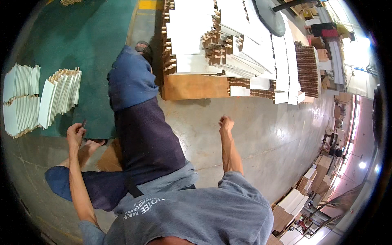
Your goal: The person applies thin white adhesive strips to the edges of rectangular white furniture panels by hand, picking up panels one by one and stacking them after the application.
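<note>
My left hand (74, 135) is closed, pinching a small dark object (84, 123) too small to name. It is by the near edge of a green mat-like surface (96, 110), just below a leaning row of white slats (60, 96) with bare wood ends. My right hand (226, 123) hangs apart from everything over the grey floor, its fingers curled in, with nothing showing in them. Beyond it stands a large stack of white boards (192, 38) with wooden pegs at their ends.
More white slats (21, 102) stand in two rows at the far left. An orange-brown panel (196, 86) edges the large stack. A dark round fan-like piece (270, 16) overhangs that stack. Brown cardboard (109, 157) lies by my legs. Boards and cartons (290, 208) line the right side.
</note>
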A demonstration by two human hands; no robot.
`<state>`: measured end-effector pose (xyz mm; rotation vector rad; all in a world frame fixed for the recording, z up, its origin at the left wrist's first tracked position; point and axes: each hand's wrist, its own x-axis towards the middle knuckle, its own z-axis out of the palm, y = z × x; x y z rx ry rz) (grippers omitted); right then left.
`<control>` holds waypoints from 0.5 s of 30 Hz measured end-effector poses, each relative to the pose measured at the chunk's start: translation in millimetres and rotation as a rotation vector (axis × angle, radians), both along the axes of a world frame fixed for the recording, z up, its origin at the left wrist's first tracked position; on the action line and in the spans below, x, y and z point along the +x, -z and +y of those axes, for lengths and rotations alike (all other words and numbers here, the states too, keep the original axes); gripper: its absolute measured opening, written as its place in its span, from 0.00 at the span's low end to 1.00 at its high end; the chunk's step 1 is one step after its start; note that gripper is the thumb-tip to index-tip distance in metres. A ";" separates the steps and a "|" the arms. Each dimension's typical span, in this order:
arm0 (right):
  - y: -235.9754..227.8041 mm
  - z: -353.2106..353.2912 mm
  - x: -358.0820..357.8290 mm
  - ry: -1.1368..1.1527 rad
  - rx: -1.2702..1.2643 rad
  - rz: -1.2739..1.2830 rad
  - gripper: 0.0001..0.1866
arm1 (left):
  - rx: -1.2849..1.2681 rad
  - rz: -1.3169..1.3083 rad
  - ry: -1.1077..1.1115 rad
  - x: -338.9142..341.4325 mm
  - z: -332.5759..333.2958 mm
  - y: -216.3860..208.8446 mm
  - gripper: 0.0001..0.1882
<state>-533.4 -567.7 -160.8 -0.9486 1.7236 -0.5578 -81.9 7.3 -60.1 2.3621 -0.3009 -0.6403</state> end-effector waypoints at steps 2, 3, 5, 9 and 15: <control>10.4 -32.0 11.5 0.078 -0.038 -0.048 0.06 | 0.017 -0.027 0.021 -4.8 -1.0 -1.5 0.05; 17.0 -46.0 22.1 0.160 -0.036 -0.095 0.06 | 0.032 -0.044 0.032 -6.4 0.5 -4.3 0.05; 22.7 -75.6 41.3 0.201 0.024 -0.152 0.07 | 0.042 -0.001 0.000 -12.3 2.7 2.0 0.06; 42.8 -119.2 56.2 0.148 0.034 -0.236 0.10 | 0.192 0.054 0.037 -23.2 -9.6 -11.8 0.06; 75.4 -149.7 47.0 -0.314 -0.321 0.332 0.19 | 0.103 0.132 -0.025 -38.9 -5.1 0.9 0.06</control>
